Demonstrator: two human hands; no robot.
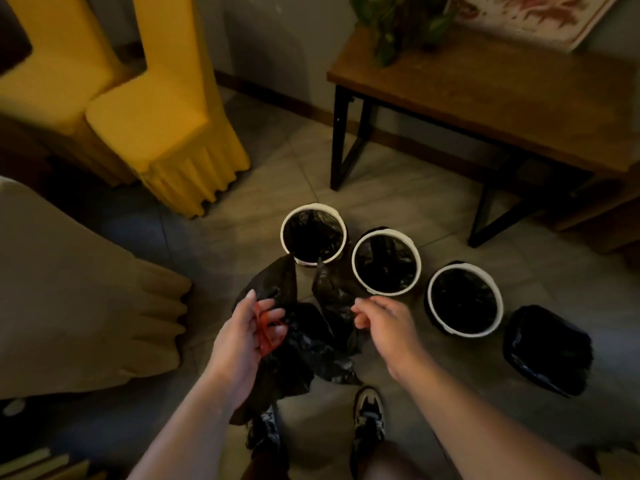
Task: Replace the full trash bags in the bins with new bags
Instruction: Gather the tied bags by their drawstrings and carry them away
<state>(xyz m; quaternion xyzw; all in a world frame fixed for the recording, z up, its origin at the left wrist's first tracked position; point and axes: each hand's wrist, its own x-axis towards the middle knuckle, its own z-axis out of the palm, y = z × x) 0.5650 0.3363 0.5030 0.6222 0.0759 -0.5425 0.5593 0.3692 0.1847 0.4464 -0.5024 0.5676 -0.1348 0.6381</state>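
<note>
Black trash bag (304,341) hangs crumpled between both hands, just before three white-rimmed bins (354,261); left hand (242,337) grips its red drawstring (265,332), right hand (388,327) pinches its edge.

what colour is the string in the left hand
Red string, lying across the left hand; clearest in the head view.

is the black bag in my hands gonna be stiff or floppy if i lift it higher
Probably floppy: the black bag hangs crumpled and creased between the left hand and right hand. Likely light, since it shows no bulge and looks empty. Its glossy film may slip, so the red drawstring seems the surer hold.
</note>
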